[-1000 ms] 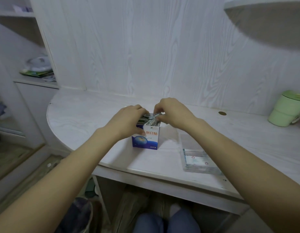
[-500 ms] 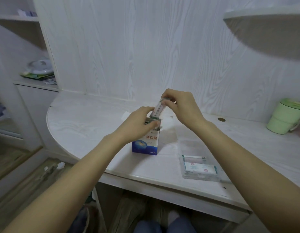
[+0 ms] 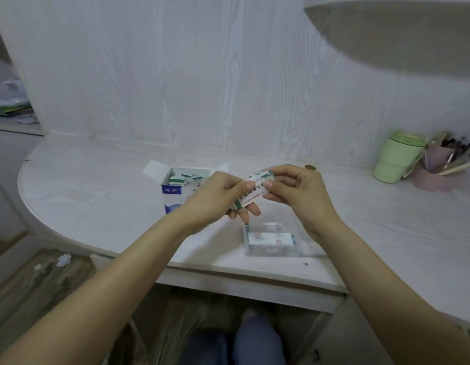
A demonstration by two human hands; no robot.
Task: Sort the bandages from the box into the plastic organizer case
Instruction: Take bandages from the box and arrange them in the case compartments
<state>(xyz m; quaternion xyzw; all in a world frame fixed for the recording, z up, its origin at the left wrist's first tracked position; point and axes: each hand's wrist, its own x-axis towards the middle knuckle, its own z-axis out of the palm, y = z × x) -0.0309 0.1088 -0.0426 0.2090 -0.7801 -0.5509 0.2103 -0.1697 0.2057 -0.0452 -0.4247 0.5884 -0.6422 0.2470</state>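
Both hands hold a small stack of wrapped bandages in the air above the white desk. My left hand grips its lower left end and my right hand pinches its upper right end. To their left stands the blue-and-white bandage box, top flaps open, with several bandages showing inside. Right below the hands sits the clear plastic organizer case, open, with bandages lying flat in it.
A green lidded cup and a pink pen holder stand at the back right against the wall. The desk's curved front edge runs just before the case. A shelf overhangs at upper right.
The right hand has pulled the bandages out of the box and carried them right. The left hand has let go of the box and taken the stack's other end.
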